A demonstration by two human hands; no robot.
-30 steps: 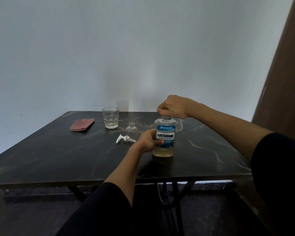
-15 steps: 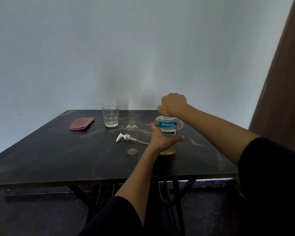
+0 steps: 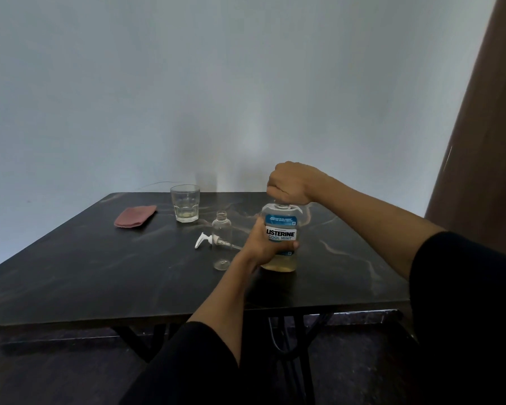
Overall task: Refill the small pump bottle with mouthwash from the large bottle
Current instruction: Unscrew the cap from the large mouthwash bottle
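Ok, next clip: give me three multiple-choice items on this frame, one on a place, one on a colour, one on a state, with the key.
1. Where does the pump head lie?
A. On the table beside the small bottle
B. Screwed onto the small bottle
C. Inside the glass

2. What colour is the folded cloth?
A. Bright green
B. Dusty pink
C. Yellow

3. How is the small bottle?
A. Lying on its side
B. Held in the air
C. Upright, neck open

Key: 1 A, the pump head rests on the table at the small bottle's left. 2 B, the cloth reads dusty pink. 3 C, it stands uncapped while the left hand grips the large bottle and the right hand closes over its cap.
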